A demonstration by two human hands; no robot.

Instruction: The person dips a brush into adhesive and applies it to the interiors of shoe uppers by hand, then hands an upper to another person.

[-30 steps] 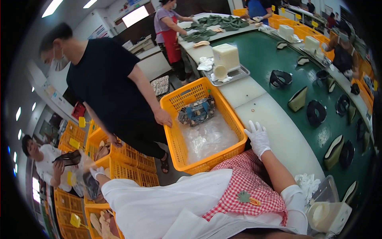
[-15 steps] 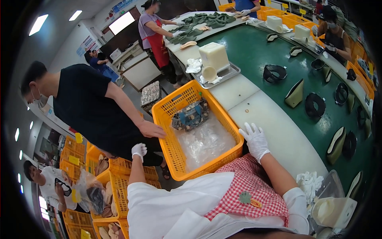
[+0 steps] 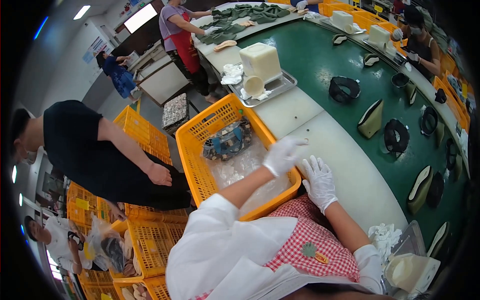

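Observation:
My left hand (image 3: 284, 157), in a white glove, hangs over the right side of an orange plastic crate (image 3: 199, 187). Motion smears its fingers. Inside the crate lie a blue patterned fabric bag (image 3: 227, 142) and crumpled clear plastic (image 3: 233, 172). Beside the crate's near right corner, my gloved right hand (image 3: 319, 182) lies at the edge of the white worktop (image 3: 345, 172), fingers stretched out and nothing in them.
A metal tray (image 3: 289, 84) with a cream container (image 3: 261, 62) stands beyond the crate. Shoe parts (image 3: 371, 119) lie on the green belt (image 3: 320, 70). A person in black (image 3: 80, 150) bends at the left near stacked orange crates (image 3: 155, 245).
My left hand has swung right, from beyond the crate's left side to over its right side. The person in black has let go of the crate rim and moved left.

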